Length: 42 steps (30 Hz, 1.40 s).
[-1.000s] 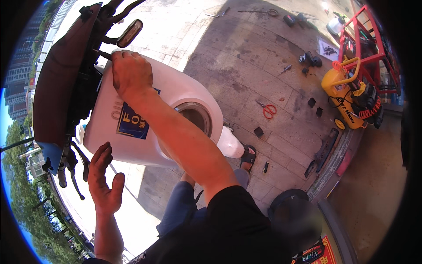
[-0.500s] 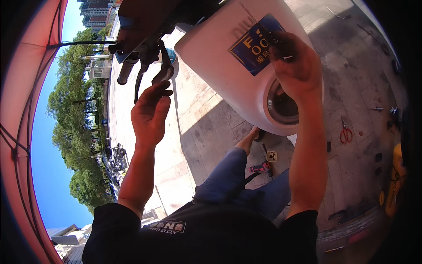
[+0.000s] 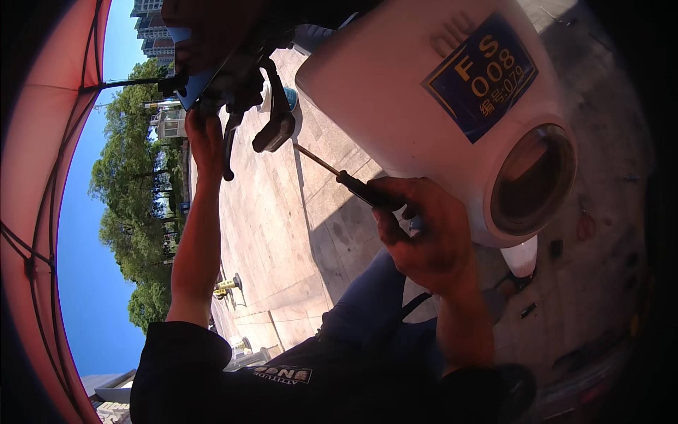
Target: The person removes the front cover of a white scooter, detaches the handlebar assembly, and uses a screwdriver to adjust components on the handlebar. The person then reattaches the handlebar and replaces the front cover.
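Note:
My right hand (image 3: 431, 230) is closed around the dark handle of a screwdriver (image 3: 360, 187). Its thin shaft slants up to the left, and the tip ends at or just beside a black angular part (image 3: 274, 133) on the scooter's handlebar; contact cannot be told. My left hand (image 3: 203, 141) is wrapped round the handlebar grip (image 3: 205, 107), whose end is mostly hidden by the fingers. A brake lever (image 3: 230, 145) hangs beside that hand. To the right stands the scooter's white front panel (image 3: 381, 99), with a blue plate (image 3: 482, 78) and a round headlight (image 3: 533, 180).
Overhead at left is a red canopy (image 3: 42, 141) with dark poles. Dim red-handled scissors (image 3: 585, 225) and small dark pieces lie on the shaded paving at right. Sunlit paving (image 3: 261, 233) stretches out left of the scooter. Trees (image 3: 134, 191) stand beyond.
My left hand has risen from below the lever onto the grip. My right hand has moved from the front panel leftward and down, bringing the screwdriver to the black part. The view has shifted.

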Available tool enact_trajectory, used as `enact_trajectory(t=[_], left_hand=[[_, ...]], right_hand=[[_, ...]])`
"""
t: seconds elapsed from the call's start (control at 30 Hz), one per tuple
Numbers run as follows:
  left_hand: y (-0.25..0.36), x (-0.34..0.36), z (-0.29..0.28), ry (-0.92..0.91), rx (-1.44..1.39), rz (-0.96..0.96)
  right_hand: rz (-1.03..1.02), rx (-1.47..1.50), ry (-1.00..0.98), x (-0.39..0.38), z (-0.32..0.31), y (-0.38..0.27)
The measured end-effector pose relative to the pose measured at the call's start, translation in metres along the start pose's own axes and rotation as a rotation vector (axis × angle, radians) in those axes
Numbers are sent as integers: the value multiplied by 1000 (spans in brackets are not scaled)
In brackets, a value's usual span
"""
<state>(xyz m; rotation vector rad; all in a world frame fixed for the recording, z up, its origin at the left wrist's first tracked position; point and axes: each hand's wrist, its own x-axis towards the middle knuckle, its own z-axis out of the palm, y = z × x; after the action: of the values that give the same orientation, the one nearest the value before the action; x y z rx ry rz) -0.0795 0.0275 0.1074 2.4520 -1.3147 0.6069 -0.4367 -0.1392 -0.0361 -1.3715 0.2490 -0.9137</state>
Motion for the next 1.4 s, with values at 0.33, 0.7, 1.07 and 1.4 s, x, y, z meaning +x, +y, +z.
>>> enact_trajectory(t=[0.33, 0.7, 1.07, 1.4], left_hand=[[-47, 32, 49, -134, -291, 119], [-92, 69, 107, -160, -298, 283], [-66, 66, 115, -47, -428, 377], [-50, 58, 96, -96, -582, 315]], right_hand=[[-20, 188, 5, 3, 43, 22], [-151, -5, 42, 10, 64, 19], [302, 638, 399, 3, 175, 54], [-105, 1112, 805, 98, 224, 139]])
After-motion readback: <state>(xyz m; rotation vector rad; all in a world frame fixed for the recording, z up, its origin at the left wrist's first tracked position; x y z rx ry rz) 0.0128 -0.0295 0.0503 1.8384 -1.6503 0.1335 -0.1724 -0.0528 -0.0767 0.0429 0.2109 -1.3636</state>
